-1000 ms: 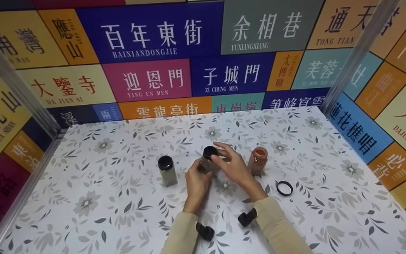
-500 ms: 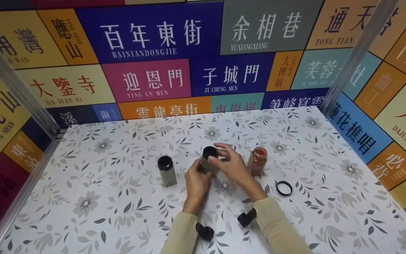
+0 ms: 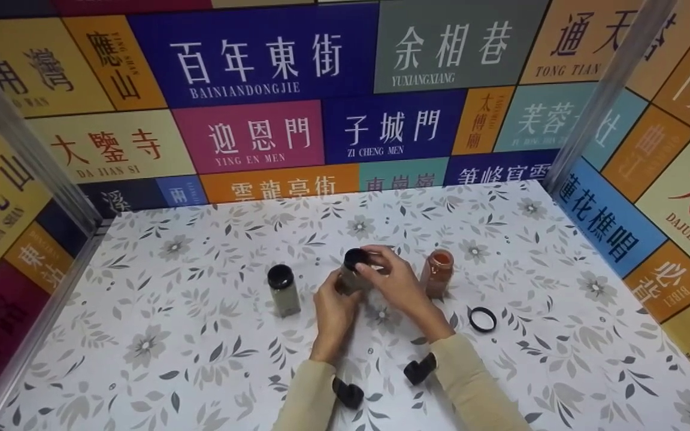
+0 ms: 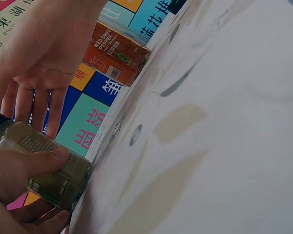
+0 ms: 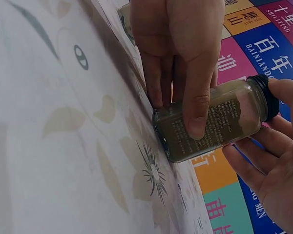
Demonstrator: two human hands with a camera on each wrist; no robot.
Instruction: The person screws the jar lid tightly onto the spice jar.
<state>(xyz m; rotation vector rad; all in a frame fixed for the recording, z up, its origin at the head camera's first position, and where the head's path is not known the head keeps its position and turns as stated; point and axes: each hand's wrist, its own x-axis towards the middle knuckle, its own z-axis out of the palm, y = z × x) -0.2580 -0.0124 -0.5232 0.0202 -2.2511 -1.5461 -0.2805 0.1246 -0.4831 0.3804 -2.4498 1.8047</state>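
Observation:
My left hand [image 3: 336,303] grips the body of a glass spice jar [image 4: 56,168] with grey-brown contents and a printed label. The jar stands upright on the table. With thumb and fingers my right hand [image 3: 398,278] pinches the black lid [image 3: 355,258] at the jar's top. Just right of that hand is a red sweet pepper jar [image 3: 439,274], its top uncovered and orange-red inside. A black ring-shaped lid [image 3: 483,319] lies on the table in front of it. On the left stands a second greenish spice jar [image 3: 286,296] with a black lid on.
A white cloth with grey flowers and leaves covers the table [image 3: 201,359]. Printed panels [image 3: 249,137] with large characters wall off the back and both sides. Metal posts [image 3: 602,96] stand at the corners. A black wrist camera [image 3: 350,393] sits on the left sleeve.
The fingers of my right hand have shifted slightly around the black lid. My left hand and the other jars stay in place.

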